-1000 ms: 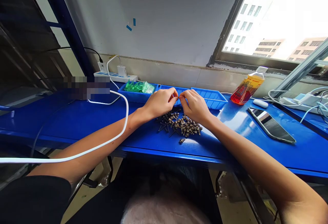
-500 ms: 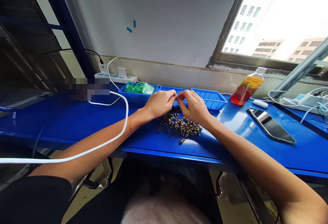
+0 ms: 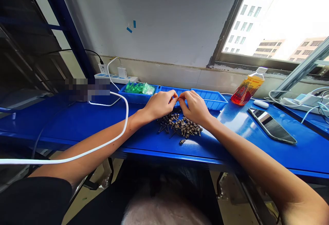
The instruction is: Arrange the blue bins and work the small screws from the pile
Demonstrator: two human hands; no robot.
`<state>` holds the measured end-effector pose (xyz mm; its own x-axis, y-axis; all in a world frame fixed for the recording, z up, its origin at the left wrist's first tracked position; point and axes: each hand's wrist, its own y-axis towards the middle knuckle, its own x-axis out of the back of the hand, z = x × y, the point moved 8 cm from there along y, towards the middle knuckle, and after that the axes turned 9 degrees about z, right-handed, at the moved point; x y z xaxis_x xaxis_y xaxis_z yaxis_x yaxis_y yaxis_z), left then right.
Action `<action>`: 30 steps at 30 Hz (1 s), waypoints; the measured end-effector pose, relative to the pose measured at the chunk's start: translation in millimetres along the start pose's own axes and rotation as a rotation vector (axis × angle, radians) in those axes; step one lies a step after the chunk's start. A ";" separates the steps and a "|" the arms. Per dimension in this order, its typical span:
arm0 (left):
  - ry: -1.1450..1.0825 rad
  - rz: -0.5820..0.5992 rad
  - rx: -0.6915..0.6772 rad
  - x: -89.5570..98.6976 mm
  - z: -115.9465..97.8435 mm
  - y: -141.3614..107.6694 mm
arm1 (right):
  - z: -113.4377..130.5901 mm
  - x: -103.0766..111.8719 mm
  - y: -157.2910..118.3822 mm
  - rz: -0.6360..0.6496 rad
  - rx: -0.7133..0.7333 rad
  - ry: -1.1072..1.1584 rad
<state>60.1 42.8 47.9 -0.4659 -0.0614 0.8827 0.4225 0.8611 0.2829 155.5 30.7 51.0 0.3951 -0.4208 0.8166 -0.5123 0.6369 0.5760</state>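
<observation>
My left hand (image 3: 161,102) and my right hand (image 3: 193,105) meet fingertip to fingertip above the blue table, both closed in a pinch. Whatever sits between their fingertips is too small and too covered to make out. Just below them lies a heap of metal screws (image 3: 186,126), partly hidden by the hands. One loose screw (image 3: 182,142) rests a little nearer the table's front edge. Behind the hands stand blue plastic trays (image 3: 212,101); the left one holds green plastic pieces (image 3: 136,87) and a clear bag (image 3: 148,89).
On the right are a drink bottle (image 3: 248,87), a small white case (image 3: 261,104) and a phone (image 3: 272,126). A white cable (image 3: 123,129) loops across my left forearm. A power strip (image 3: 115,78) lies against the wall at the back left.
My fingertips have shifted very slightly where they meet. The screws, trays and other things stay where they were.
</observation>
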 end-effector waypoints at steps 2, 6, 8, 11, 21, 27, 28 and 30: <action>-0.027 -0.009 0.001 0.4 0.5 0.0 | -0.1 -0.2 0.2 0.005 -0.003 -0.003; -0.045 -0.026 -0.020 1.2 1.0 0.3 | 0.7 -0.8 0.7 0.015 0.005 0.000; -0.040 -0.027 -0.032 1.2 0.7 0.4 | 0.8 -0.4 0.7 0.009 0.006 0.001; -0.021 -0.033 -0.029 2.0 0.7 0.3 | 0.7 0.2 0.1 -0.005 0.011 0.002; -0.006 -0.042 -0.030 3.6 0.5 -0.4 | 0.2 1.7 -1.4 -0.048 0.033 0.037; 0.011 -0.026 -0.020 2.4 0.7 0.4 | 0.8 1.9 -1.6 -0.051 0.043 0.035; 0.013 -0.023 -0.017 2.2 0.7 0.5 | 0.8 1.7 -1.5 -0.050 0.045 0.035; 0.016 -0.019 -0.009 1.7 1.0 0.5 | 0.8 1.3 -1.4 -0.048 0.049 0.029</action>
<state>58.8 43.6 49.2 -0.4617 -0.0860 0.8828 0.4208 0.8549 0.3033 156.1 28.8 51.2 0.4412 -0.4308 0.7872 -0.5286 0.5841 0.6160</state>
